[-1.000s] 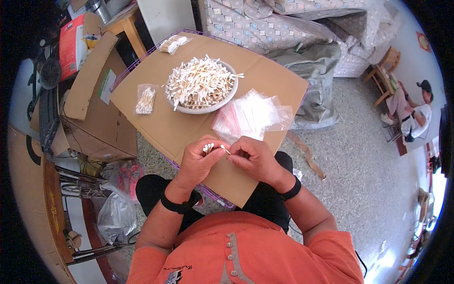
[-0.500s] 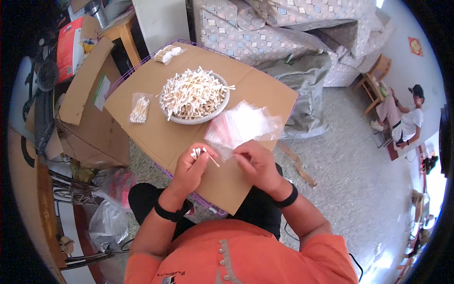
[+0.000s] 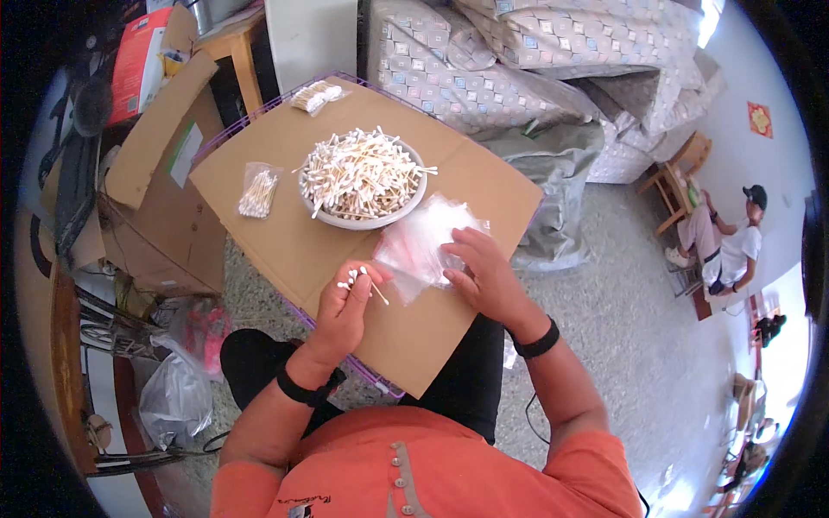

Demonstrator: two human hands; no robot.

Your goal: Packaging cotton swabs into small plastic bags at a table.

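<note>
The left hand (image 3: 344, 304) pinches a small bunch of cotton swabs (image 3: 361, 281) near the front edge of the cardboard sheet (image 3: 285, 242). The right hand (image 3: 480, 274) presses flat and open on a pile of clear little bags (image 3: 423, 242). A white bowl (image 3: 363, 217) heaped with swabs sits in the middle. One filled bag (image 3: 257, 192) lies by the left edge, another filled bag (image 3: 316, 95) at the far corner.

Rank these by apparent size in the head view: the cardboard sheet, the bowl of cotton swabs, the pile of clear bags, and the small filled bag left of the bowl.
Largest to smallest:
1. cardboard sheet
2. bowl of cotton swabs
3. pile of clear bags, under the right hand; partly covered, so its extent is unsure
4. small filled bag
</note>
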